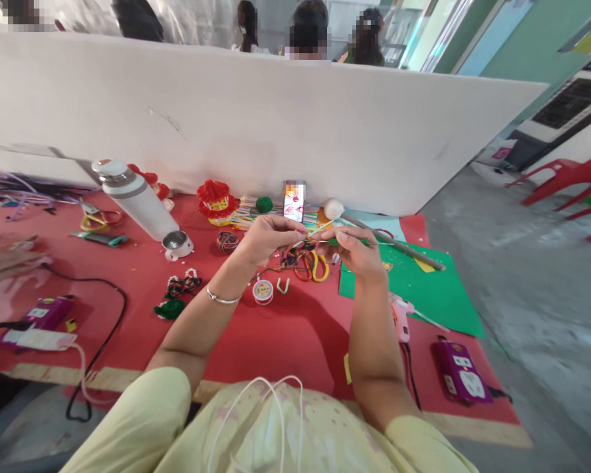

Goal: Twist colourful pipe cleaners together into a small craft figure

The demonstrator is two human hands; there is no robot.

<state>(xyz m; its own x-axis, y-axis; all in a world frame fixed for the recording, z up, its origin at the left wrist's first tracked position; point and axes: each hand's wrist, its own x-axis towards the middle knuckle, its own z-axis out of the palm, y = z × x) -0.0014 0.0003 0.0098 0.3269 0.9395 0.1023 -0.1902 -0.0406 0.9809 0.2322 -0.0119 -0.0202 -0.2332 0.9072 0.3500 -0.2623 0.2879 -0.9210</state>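
Soft yellow shirt (325, 433), left hand (267, 240) pinching dark yarn (300, 255), right hand (358, 253) gripping slim tool (333, 242)

Past the tabletop's (295, 341) far edge we see a white board (276, 125); right, grey concrete floor (536, 289) and red chairs (571, 184).

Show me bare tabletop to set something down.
Most room: the red tabletop between left forearm and right forearm, nearer the body than the white spool. A second patch lies between the black cable and the left forearm. Crowded: scissors and yarn at the left hand and right hand, and along the white board.
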